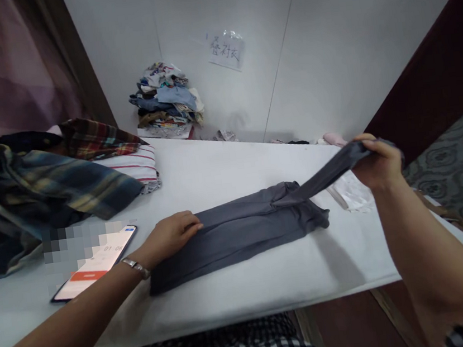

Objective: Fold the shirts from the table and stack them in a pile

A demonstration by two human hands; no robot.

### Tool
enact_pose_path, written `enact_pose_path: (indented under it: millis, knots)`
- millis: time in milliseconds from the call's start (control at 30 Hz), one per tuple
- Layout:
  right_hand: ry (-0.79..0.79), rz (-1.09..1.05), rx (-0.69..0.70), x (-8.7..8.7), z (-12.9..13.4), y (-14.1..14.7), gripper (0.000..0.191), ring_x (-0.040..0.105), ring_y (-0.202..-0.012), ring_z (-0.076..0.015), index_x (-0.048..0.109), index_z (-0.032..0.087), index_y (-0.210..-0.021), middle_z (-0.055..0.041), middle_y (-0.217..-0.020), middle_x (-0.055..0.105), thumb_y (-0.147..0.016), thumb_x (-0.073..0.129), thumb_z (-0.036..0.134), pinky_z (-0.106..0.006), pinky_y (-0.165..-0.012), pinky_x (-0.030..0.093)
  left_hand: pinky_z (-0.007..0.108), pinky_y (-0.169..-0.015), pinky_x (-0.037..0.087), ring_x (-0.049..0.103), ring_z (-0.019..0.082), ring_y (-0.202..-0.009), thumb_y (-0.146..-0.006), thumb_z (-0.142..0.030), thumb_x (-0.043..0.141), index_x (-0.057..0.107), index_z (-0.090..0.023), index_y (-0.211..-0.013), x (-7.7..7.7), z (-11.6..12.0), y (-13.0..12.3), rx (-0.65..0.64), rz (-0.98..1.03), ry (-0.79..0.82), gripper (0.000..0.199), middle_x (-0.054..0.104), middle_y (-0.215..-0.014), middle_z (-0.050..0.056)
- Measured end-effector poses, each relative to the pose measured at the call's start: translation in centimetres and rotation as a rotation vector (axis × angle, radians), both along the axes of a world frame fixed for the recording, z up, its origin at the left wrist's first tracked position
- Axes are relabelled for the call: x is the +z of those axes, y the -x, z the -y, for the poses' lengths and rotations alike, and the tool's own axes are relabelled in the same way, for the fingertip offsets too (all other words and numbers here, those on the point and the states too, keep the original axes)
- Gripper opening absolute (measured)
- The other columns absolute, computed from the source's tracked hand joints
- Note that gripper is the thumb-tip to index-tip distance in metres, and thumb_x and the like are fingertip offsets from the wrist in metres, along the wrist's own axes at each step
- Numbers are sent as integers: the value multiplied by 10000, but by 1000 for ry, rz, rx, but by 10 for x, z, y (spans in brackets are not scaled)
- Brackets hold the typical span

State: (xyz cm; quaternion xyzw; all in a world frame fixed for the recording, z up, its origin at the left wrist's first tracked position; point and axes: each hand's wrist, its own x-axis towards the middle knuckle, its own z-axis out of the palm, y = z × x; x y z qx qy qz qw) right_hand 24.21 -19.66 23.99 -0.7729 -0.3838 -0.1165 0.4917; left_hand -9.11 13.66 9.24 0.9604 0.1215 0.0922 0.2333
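Observation:
A dark grey garment (238, 231) lies in a long narrow shape across the white table (197, 172), with one strip of it raised toward the right. My right hand (376, 161) is closed around the end of that strip, above the table's right part. At the garment's left part, my left hand (177, 231) rests on the upper edge with its fingers and thumb pressed together on the cloth. The strip joins the lying cloth near its right end, where the fabric is bunched.
Plaid shirts (67, 177) and a striped one are heaped at the left, with a lit phone (99, 263) in front. A clothes stack (169, 99) stands at the back. White cloth (351, 189) lies at the right, and a paper sign (225, 51) hangs on the wall.

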Motion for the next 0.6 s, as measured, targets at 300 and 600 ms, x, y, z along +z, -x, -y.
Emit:
enact_pose_path:
  millis: [300, 600]
  knots:
    - [848, -327, 772, 8, -166, 86, 421, 583, -614, -153, 725, 183, -968, -14, -667, 662, -694, 781, 498, -286, -597, 478, 437, -852, 570, 665, 246, -1038, -909, -674, 348, 528, -207, -1279, 23, 34, -35, 240, 368, 1298, 623, 627, -1293, 146]
    - [699, -207, 263, -99, -94, -2, 72, 634, -699, -223, 721, 224, -729, -47, -730, 705, -698, 723, 159, -423, -782, 531, 484, -1031, 505, 593, 278, -1218, -847, -493, 577, 649, -229, -1152, 3, 45, 6, 406, 454, 1191, 411, 675, -1254, 78]
